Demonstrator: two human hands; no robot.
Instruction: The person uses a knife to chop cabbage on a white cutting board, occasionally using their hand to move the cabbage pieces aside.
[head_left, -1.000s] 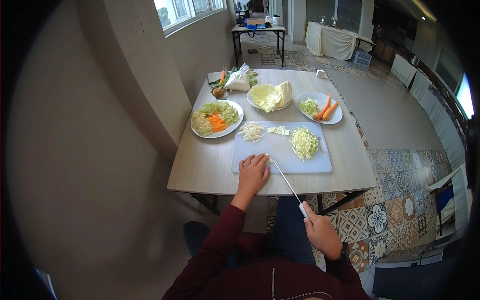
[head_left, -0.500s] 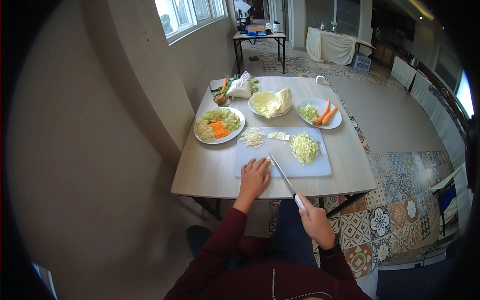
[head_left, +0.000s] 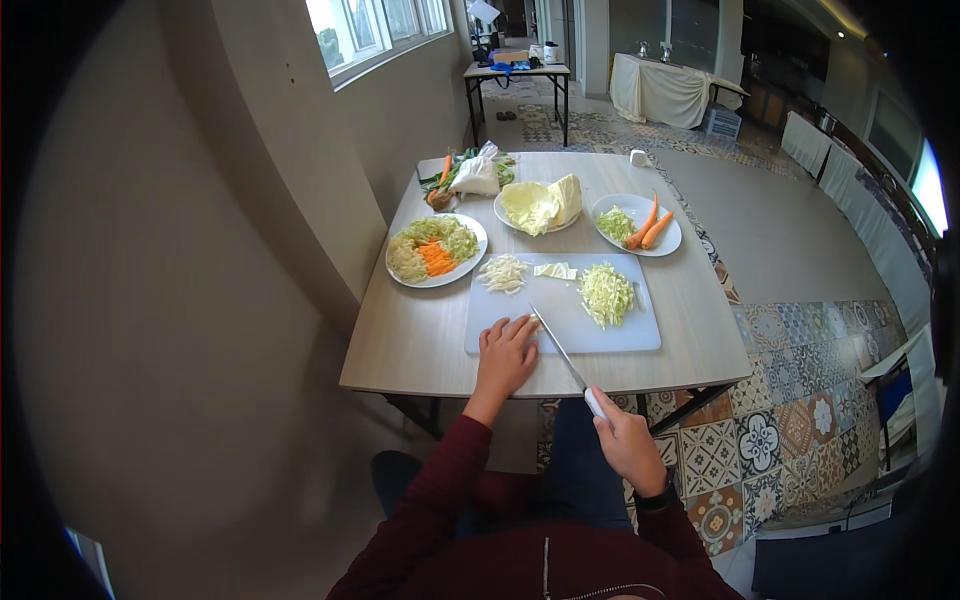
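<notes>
A knife [head_left: 562,350] with a white handle is gripped in my right hand [head_left: 630,443], its blade slanting up and left over the white cutting board [head_left: 625,340]. At the near left of the board, the bent fingers of my left hand [head_left: 506,355] hold down a small pale piece of cabbage [head_left: 535,323], mostly hidden under them beside the blade. Farther back on the board are a pile of pale strips [head_left: 503,273], a flat cabbage piece [head_left: 555,271] and a heap of shredded green cabbage [head_left: 606,296].
A plate [head_left: 398,277] of shredded vegetables and carrot stands left of the board. Behind are a plate of cabbage leaves [head_left: 540,207] and a plate with whole carrots [head_left: 655,225] and shreds. A white bag [head_left: 475,177] lies among vegetables at the back left. A wall [head_left: 270,200] borders the left.
The knife blade and my right hand have shifted very slightly left. My left hand stays in place on the cabbage piece. The view has moved a little.
</notes>
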